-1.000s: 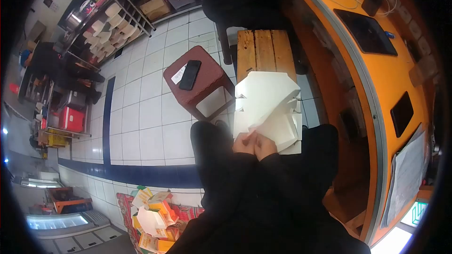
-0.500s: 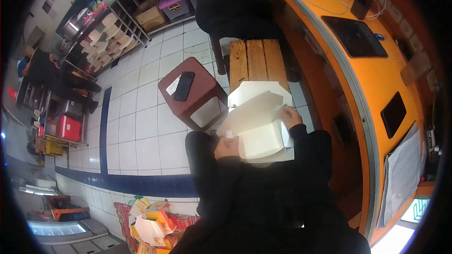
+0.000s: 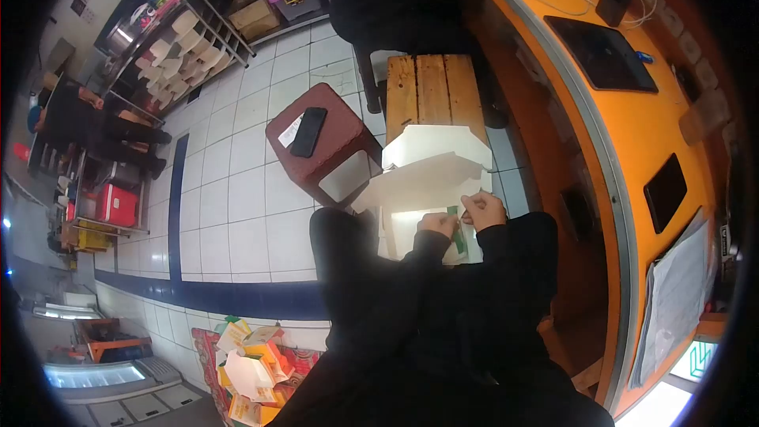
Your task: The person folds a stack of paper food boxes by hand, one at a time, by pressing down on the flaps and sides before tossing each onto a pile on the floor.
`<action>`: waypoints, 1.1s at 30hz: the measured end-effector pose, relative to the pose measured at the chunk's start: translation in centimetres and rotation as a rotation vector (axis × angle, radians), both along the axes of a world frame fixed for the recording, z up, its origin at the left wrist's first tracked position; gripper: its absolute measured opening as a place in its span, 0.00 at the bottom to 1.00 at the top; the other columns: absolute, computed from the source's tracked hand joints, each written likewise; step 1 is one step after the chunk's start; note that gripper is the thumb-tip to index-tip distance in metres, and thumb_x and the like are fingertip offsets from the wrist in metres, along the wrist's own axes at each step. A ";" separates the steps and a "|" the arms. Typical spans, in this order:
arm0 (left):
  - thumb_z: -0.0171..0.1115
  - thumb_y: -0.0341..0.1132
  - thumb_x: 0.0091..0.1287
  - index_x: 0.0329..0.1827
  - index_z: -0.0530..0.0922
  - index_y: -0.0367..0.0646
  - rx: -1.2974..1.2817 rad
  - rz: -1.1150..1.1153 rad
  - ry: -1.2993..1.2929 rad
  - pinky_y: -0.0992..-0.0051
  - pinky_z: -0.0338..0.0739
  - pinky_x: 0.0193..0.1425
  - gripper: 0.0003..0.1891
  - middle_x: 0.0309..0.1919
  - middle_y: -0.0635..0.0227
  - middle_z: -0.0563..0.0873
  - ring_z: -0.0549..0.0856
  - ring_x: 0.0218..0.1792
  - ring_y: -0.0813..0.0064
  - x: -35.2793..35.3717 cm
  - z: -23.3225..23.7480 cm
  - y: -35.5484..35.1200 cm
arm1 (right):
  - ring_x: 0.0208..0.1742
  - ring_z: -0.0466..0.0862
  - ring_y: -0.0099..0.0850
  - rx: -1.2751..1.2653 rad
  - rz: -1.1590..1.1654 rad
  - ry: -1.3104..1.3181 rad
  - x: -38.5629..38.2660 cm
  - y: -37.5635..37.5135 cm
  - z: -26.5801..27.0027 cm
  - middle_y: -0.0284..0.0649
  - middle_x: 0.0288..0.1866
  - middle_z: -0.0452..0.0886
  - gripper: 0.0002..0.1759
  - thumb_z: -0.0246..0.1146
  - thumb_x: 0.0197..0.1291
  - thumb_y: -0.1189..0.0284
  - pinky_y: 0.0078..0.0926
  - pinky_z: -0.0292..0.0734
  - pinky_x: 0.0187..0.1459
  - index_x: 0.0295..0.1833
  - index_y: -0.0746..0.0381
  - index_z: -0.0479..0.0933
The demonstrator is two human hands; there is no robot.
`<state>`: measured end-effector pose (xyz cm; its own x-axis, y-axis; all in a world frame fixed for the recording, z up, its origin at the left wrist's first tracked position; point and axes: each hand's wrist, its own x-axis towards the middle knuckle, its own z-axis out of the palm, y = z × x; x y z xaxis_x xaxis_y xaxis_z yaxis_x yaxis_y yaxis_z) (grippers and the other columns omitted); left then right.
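A white cardboard box (image 3: 431, 182) stands partly folded in front of my lap, its lid panels raised at the far side. My left hand (image 3: 437, 224) reaches across to the box's right side, fingers closed at a side panel bearing a green print (image 3: 460, 244). Just right of it, my right hand (image 3: 484, 210) has its fingers pinched at the same side wall. The two hands nearly meet there. My fingers and sleeves hide part of the panel's edge and the box's near corner.
A wooden bench (image 3: 431, 91) lies beyond the box. To the left, a dark red stool (image 3: 344, 130) carries a phone (image 3: 309, 132). An orange counter (image 3: 605, 130) with a tablet (image 3: 601, 53) runs along the right. Folded boxes (image 3: 251, 375) lie lower left. Two other people are nearby.
My left hand has moved from the box's left side to its right side, beside my right hand. The right hand has shifted slightly inward and down. The green-printed panel now shows between them.
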<state>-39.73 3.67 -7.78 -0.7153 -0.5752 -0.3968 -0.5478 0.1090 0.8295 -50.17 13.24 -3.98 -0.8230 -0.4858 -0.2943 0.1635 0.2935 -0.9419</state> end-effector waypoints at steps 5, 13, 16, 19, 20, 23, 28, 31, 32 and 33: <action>0.58 0.36 0.69 0.37 0.84 0.32 0.736 0.294 0.135 0.71 0.86 0.33 0.14 0.30 0.57 0.87 0.88 0.29 0.66 -1.0 -1.6 -1.0 | 0.27 0.86 0.30 0.174 0.125 0.297 1.0 0.0 0.7 0.43 0.27 0.84 0.11 0.68 0.61 0.69 0.27 0.81 0.32 0.34 0.68 0.79; 0.60 0.42 0.64 0.39 0.86 0.44 -0.484 -0.498 0.008 0.59 0.79 0.55 0.12 0.41 0.53 0.87 0.85 0.46 0.54 -1.2 -2.3 -1.8 | 0.40 0.84 0.54 0.424 0.369 0.563 0.6 1.5 -1.7 0.54 0.34 0.83 0.15 0.60 0.64 0.61 0.46 0.77 0.40 0.39 0.63 0.79; 0.61 0.38 0.59 0.45 0.84 0.42 -0.408 -0.059 0.135 0.56 0.76 0.52 0.15 0.47 0.49 0.81 0.81 0.46 0.49 3.5 4.5 -1.2 | 0.36 0.81 0.36 0.266 0.295 0.394 0.4 2.6 -0.4 0.46 0.40 0.81 0.18 0.62 0.67 0.66 0.34 0.77 0.41 0.58 0.61 0.73; 0.64 0.40 0.55 0.46 0.84 0.43 -0.659 0.021 0.042 0.58 0.72 0.53 0.17 0.50 0.49 0.77 0.77 0.51 0.52 10.3 8.4 -1.2 | 0.40 0.80 0.35 0.148 0.550 0.588 2.3 3.6 1.8 0.47 0.47 0.79 0.20 0.66 0.62 0.71 0.33 0.76 0.42 0.59 0.61 0.74; 0.65 0.41 0.54 0.45 0.84 0.44 -0.843 -0.003 -0.032 0.60 0.70 0.53 0.17 0.52 0.49 0.75 0.74 0.53 0.53 11.8 8.9 -1.4 | 0.41 0.80 0.37 0.192 0.721 0.653 1.9 4.3 0.8 0.47 0.48 0.79 0.20 0.67 0.60 0.72 0.33 0.76 0.42 0.58 0.62 0.75; 0.67 0.42 0.51 0.45 0.84 0.44 -0.666 -0.044 -0.193 0.61 0.66 0.55 0.19 0.53 0.47 0.74 0.70 0.57 0.53 15.0 7.5 -1.1 | 0.43 0.81 0.40 0.343 0.880 0.649 1.3 5.6 -2.1 0.46 0.48 0.80 0.19 0.68 0.57 0.74 0.33 0.76 0.44 0.54 0.63 0.77; 0.65 0.41 0.60 0.45 0.84 0.44 -0.799 0.015 -0.193 0.62 0.65 0.55 0.13 0.50 0.63 0.81 0.76 0.54 0.64 14.3 2.3 -1.0 | 0.46 0.81 0.39 0.512 0.901 0.645 2.1 5.0 -2.3 0.45 0.56 0.79 0.23 0.68 0.57 0.75 0.32 0.75 0.45 0.60 0.61 0.76; 0.62 0.42 0.63 0.40 0.85 0.46 -0.775 0.174 -0.256 0.61 0.71 0.50 0.10 0.45 0.62 0.84 0.81 0.47 0.60 15.7 6.3 -3.8 | 0.47 0.81 0.37 0.140 0.545 0.593 6.0 2.8 3.3 0.47 0.65 0.75 0.31 0.67 0.61 0.75 0.32 0.76 0.47 0.70 0.56 0.69; 0.62 0.42 0.63 0.37 0.85 0.48 -0.745 0.175 -0.356 0.59 0.73 0.45 0.10 0.41 0.62 0.85 0.82 0.42 0.58 17.4 9.3 -5.4 | 0.48 0.80 0.36 0.069 0.468 0.520 5.0 3.2 2.7 0.50 0.67 0.72 0.34 0.65 0.63 0.74 0.32 0.76 0.47 0.74 0.54 0.65; 0.62 0.43 0.63 0.34 0.85 0.49 -0.714 0.174 -0.453 0.57 0.75 0.40 0.09 0.37 0.62 0.86 0.84 0.37 0.57 20.0 12.0 -7.2 | 0.49 0.79 0.35 -0.001 0.388 0.446 4.8 3.1 2.9 0.53 0.70 0.69 0.37 0.64 0.65 0.74 0.32 0.75 0.48 0.77 0.52 0.60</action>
<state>-19.76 -3.50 4.26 -0.4541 -0.8823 -0.1238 -0.8665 0.4050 0.2918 -45.38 16.31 -1.10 -0.6289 -0.7765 0.0403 -0.3680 0.2516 -0.8951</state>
